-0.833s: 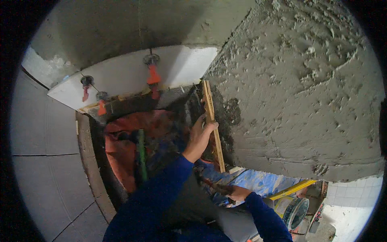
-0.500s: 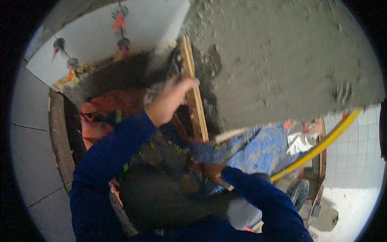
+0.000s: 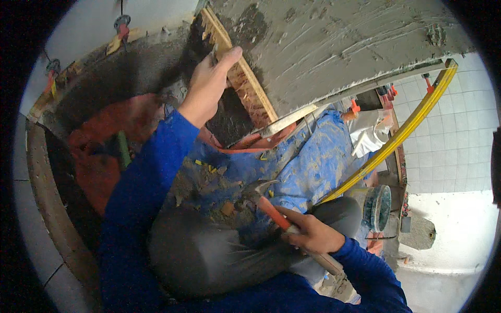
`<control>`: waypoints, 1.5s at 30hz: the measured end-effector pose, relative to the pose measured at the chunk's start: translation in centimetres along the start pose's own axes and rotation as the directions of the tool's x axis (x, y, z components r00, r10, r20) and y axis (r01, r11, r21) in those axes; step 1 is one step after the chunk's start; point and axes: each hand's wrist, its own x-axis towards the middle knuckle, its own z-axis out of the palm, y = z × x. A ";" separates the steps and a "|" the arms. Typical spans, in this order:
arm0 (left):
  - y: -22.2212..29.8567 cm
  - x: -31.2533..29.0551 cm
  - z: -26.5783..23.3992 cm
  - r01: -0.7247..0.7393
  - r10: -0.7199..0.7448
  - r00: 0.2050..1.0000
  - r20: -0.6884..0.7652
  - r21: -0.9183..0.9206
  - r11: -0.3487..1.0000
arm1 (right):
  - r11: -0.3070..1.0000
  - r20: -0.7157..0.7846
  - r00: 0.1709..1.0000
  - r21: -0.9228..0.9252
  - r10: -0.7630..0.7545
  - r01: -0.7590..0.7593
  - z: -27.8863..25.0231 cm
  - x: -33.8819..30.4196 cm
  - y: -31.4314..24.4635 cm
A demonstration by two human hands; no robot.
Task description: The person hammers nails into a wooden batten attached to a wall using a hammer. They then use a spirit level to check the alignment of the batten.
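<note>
My left hand [image 3: 203,91] is closed round a wooden board [image 3: 253,86] with a rough, splintered far end. The thumb lies over its top edge and the fingers are partly hidden behind it. The board stands along the side of a wet grey mortar surface [image 3: 334,52]. Lower down, my right hand [image 3: 315,236] grips a claw hammer [image 3: 272,213] by its orange and grey handle. The hammer's metal head points to the left, above my bent knees and apart from the board.
A dirty blue sheet [image 3: 318,156] with mortar crumbs covers the ground ahead. To the right are a long yellow straightedge [image 3: 402,138], a bucket [image 3: 377,207], a white cloth [image 3: 368,133] and a tiled wall [image 3: 443,125]. Red sheeting [image 3: 96,151] lies in the recess at left.
The view has shifted, so the board and mortar sit higher and tilt more. My left hand stays on the board. My right hand has moved right, and the hammer now shows plainly.
</note>
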 end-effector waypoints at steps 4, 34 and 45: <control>-0.1 0.3 -0.7 -0.004 0.003 1.000 -0.028 -0.014 1.000 | 0.998 -0.079 0.997 -0.054 0.017 -0.021 1.3 -2.1 -0.8; -1.7 1.2 -0.6 -0.110 0.110 0.993 -0.034 -0.008 0.994 | 0.976 -0.106 0.988 -0.199 -0.115 0.092 1.3 8.5 4.7; -0.1 0.5 -2.2 -0.055 0.057 0.995 -0.077 0.029 0.998 | 0.971 -0.087 0.988 -0.213 -0.126 0.105 1.0 9.2 4.1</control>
